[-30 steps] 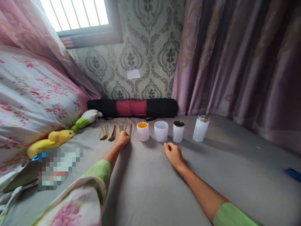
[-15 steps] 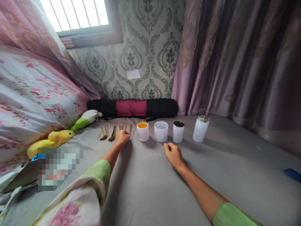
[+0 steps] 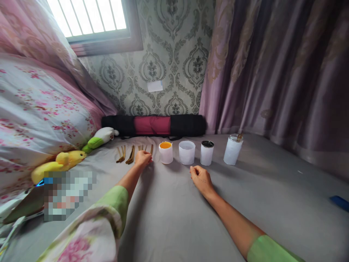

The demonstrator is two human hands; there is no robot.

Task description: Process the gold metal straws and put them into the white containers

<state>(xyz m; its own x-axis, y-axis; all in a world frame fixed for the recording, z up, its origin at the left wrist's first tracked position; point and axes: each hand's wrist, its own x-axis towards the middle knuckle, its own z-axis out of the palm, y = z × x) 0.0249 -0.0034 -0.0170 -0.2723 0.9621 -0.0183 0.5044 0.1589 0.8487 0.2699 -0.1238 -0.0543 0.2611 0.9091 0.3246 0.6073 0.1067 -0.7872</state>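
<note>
My left hand (image 3: pixel 142 158) lies on the grey sheet (image 3: pixel 174 211) with its fingers curled over a small group of gold-coloured sticks (image 3: pixel 145 148); whether it grips any is hidden. More gold sticks (image 3: pixel 131 155) lie in two bunches to its left. My right hand (image 3: pixel 201 178) rests on the sheet in front of the cups, fingers loosely curled, nothing seen in it. A white cup with an orange inside (image 3: pixel 166 152), a frosted white cup (image 3: pixel 187 152), a white cup with a dark rim (image 3: pixel 207 153) and a taller frosted jar (image 3: pixel 232 149) with stick ends showing stand in a row.
A black and red rolled bundle (image 3: pixel 154 125) lies against the patterned wall. Yellow and green soft toys (image 3: pixel 58 163) sit by the flowered pillow (image 3: pixel 35 116) on the left. Curtains (image 3: pixel 272 65) hang on the right. A blue object (image 3: pixel 339 202) lies at the far right.
My left hand has shifted slightly forward and right over the sticks. My right hand has stayed in place.
</note>
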